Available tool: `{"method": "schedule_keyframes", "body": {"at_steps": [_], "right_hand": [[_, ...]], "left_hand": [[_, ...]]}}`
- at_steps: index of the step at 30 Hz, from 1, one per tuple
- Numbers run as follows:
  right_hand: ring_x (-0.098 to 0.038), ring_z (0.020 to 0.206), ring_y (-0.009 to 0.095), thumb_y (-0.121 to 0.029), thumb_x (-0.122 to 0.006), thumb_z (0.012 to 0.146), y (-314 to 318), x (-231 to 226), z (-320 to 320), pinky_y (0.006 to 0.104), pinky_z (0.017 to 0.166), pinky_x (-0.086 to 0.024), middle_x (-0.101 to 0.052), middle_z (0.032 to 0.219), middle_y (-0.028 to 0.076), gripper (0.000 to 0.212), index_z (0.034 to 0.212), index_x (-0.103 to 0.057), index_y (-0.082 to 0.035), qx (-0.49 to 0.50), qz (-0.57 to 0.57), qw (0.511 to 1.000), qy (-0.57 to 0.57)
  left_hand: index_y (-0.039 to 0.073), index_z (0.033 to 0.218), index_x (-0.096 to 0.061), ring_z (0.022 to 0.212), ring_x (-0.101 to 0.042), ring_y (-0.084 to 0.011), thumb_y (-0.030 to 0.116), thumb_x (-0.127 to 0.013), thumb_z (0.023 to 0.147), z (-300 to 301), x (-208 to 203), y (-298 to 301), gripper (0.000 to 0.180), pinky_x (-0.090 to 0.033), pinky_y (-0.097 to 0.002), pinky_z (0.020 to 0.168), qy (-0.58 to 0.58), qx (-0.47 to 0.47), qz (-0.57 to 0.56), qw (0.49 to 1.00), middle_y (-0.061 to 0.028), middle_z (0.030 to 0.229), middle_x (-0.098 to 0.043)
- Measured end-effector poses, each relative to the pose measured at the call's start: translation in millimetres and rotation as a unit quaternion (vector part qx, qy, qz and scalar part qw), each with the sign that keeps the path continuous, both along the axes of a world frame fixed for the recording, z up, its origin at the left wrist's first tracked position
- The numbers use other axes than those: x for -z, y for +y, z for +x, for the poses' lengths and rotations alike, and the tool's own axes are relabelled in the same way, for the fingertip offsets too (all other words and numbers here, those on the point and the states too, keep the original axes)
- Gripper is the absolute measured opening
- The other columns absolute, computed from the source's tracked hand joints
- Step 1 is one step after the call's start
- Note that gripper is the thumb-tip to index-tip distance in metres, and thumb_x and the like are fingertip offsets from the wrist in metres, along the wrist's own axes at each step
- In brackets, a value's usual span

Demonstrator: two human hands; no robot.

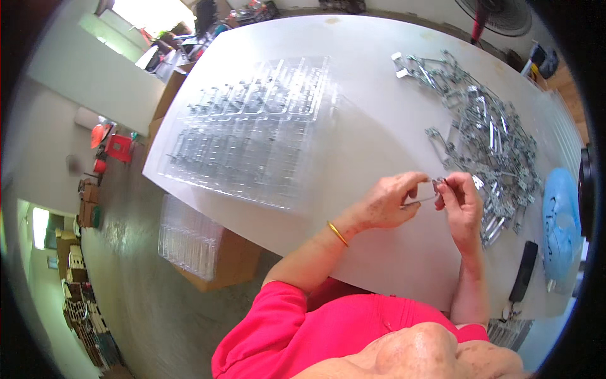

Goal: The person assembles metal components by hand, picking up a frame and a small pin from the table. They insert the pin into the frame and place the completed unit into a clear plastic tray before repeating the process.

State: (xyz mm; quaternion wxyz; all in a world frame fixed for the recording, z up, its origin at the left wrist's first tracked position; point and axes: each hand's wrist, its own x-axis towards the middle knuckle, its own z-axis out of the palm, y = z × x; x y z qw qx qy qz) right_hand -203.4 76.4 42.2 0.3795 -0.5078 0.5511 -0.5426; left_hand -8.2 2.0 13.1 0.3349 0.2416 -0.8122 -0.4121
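A small silvery metal bracket with a thin bent rod (421, 201) is held between my two hands above the white table (372, 132). My left hand (390, 201) is closed, pinching the rod's left side between thumb and fingers. On the other side, my right hand (462, 205) closes its fingertips on the bracket's end, which they partly hide. Just beyond my right hand spreads a loose pile of similar metal brackets (489, 136). Clear plastic trays (293, 151) lie farther left, with rows of metal pieces in their compartments.
More clear trays (189, 246) rest on a cardboard box (237, 259) beside the table's left edge. At the right lie a blue plastic package (560, 221) and a black-handled tool (524, 271). A fan (502, 16) stands past the far right corner.
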Motion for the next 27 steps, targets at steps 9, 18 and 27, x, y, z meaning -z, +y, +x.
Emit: {"method": "schedule_keyframes", "body": {"at_steps": [9,18,27], "right_hand": [[-0.066,0.07,0.011,-0.014,-0.064,0.104,-6,2,-7,0.0266,0.066,-0.057,-0.063,0.087,0.002,0.013,0.107,-0.055,-0.005,0.119,-0.05,0.987,-0.092],[-0.069,0.079,0.012,-0.015,-0.064,0.104,-2,5,4,0.032,0.072,-0.062,-0.065,0.093,0.002,0.012,0.109,-0.056,-0.007,0.087,0.012,0.962,-0.259],[-0.07,0.084,0.013,-0.015,-0.064,0.104,0,14,14,0.0352,0.077,-0.063,-0.065,0.095,0.003,0.012,0.107,-0.055,-0.007,-0.01,0.067,0.947,-0.315]], "left_hand": [[0.002,0.155,-0.033,0.113,-0.06,-0.0197,0.005,-0.079,0.084,6,-10,-13,0.085,-0.053,-0.0346,0.092,0.162,0.0,0.202,0.966,-0.0121,0.132,-0.054],[0.002,0.154,-0.037,0.105,-0.069,-0.0229,0.012,-0.073,0.096,1,-7,-12,0.07,-0.057,-0.0371,0.089,0.24,0.117,0.434,0.861,-0.0148,0.131,-0.062],[0.002,0.149,-0.045,0.112,-0.067,-0.0241,0.02,-0.07,0.099,3,10,-18,0.059,-0.057,-0.0371,0.089,0.349,0.153,0.445,0.81,-0.0153,0.136,-0.061]]}}
